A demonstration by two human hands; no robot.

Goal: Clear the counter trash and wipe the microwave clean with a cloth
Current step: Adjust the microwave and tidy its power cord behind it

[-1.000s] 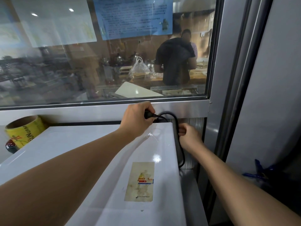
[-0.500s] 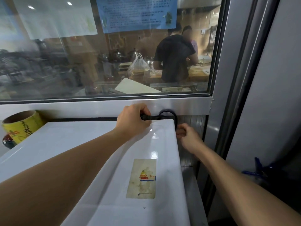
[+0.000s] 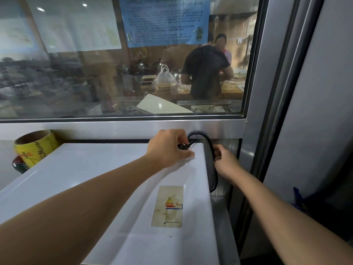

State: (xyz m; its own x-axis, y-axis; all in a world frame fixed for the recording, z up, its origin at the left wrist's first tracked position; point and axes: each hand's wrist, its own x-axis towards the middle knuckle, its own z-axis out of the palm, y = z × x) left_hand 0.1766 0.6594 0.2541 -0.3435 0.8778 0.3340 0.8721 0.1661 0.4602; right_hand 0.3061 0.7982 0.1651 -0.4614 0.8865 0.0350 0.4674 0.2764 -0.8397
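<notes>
The white microwave (image 3: 107,188) fills the lower half of the view, with a worn sticker (image 3: 167,206) on its top toward five o'clock. At its far right corner the left hand (image 3: 168,148) pinches a black plug (image 3: 184,146), and the black cord (image 3: 211,159) loops up and down the microwave's right side. The right hand (image 3: 226,162) curls around that cord at three o'clock. A yellow tape roll (image 3: 35,148) sits at nine o'clock. A window (image 3: 133,73) spans twelve o'clock.
</notes>
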